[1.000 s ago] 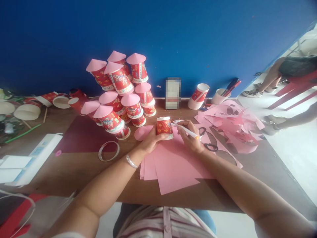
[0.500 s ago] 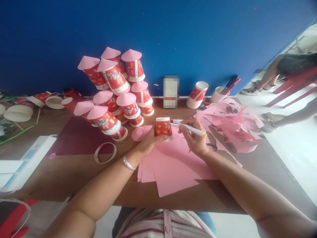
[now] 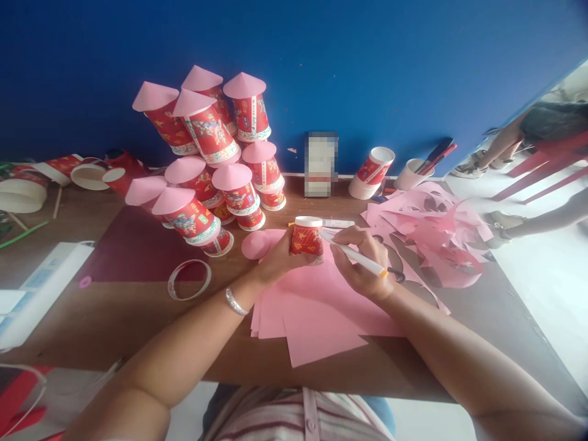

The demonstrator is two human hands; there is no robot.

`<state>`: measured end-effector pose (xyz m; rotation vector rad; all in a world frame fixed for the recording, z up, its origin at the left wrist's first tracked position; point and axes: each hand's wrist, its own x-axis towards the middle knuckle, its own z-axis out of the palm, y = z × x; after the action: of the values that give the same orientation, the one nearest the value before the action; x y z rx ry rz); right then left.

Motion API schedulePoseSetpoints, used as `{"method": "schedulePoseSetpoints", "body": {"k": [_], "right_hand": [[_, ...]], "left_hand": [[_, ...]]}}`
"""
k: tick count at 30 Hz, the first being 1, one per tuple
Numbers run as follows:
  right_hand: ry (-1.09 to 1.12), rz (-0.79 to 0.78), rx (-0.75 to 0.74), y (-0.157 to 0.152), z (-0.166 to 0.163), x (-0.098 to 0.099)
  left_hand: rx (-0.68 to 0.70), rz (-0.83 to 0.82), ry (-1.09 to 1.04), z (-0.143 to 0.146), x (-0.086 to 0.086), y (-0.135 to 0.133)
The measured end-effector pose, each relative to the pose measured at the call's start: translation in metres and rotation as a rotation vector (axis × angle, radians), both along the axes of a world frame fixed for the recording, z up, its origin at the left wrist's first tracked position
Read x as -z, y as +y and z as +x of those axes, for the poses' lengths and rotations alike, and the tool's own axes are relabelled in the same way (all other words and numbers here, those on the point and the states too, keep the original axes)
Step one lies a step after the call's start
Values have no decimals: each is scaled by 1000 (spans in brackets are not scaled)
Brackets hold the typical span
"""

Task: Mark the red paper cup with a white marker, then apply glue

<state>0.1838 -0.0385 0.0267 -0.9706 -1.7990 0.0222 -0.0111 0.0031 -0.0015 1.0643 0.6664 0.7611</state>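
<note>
My left hand (image 3: 281, 254) is wrapped round a red patterned paper cup (image 3: 307, 240), held upside down with its white base on top. In my right hand (image 3: 365, 260) is a white marker (image 3: 361, 260) with an orange end, gripped like a pen. Its tip is close to the cup's upper right side; whether it touches I cannot tell. Under both hands lie sheets of pink paper (image 3: 316, 318). A small pink paper cone (image 3: 256, 245) rests beside my left hand. Behind the cup a second white marker (image 3: 337, 223) lies on the table.
Stacked red cups with pink cone tops (image 3: 202, 135) stand at the back left. A white ring (image 3: 189, 280) lies left of my hands. Pink paper scraps (image 3: 427, 226), a pen cup (image 3: 408, 176) and spare cups (image 3: 373, 171) are at the right. A phone (image 3: 320, 164) leans against the blue wall.
The cup and both hands sit slightly further right in the picture. The marker has tilted more steeply, its tip still near the cup. The camera view has shifted a little.
</note>
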Motion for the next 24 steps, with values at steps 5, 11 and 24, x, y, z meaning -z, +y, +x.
{"method": "schedulePoseSetpoints", "body": {"k": [5, 11, 24], "right_hand": [[-36, 54, -3, 1, -3, 2], [-45, 83, 15, 2, -5, 3], [-88, 58, 55, 1, -4, 7]], "left_hand": [[13, 56, 18, -2, 7, 2], [72, 93, -6, -1, 3, 2], [63, 77, -23, 2, -2, 2]]}}
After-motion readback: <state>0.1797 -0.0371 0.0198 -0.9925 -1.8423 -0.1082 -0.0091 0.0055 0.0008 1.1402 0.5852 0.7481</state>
